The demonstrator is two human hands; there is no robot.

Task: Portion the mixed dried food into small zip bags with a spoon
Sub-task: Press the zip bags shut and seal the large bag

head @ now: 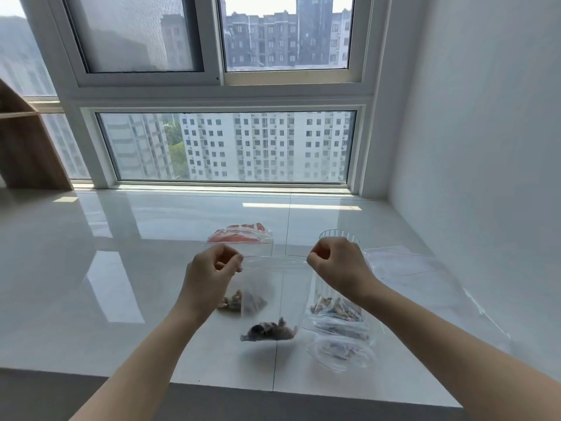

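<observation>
I hold a small clear zip bag (273, 287) up above the white sill, a dark clump of dried food (268, 331) hanging in its bottom. My left hand (212, 268) pinches the left end of the bag's top strip, and my right hand (337, 262) pinches the right end. Behind the held bag, another small bag with brownish dried food (233, 300) lies on the sill. A clear container of mixed dried food (337, 311) stands on the right, partly hidden by my right wrist. No spoon is visible.
A stack of red-striped zip bags (239, 237) lies farther back on the glossy white sill (121, 268). A larger clear bag (403, 265) lies at right near the wall (485, 147). The window (227, 147) stands behind, a wooden shelf (27, 147) at left.
</observation>
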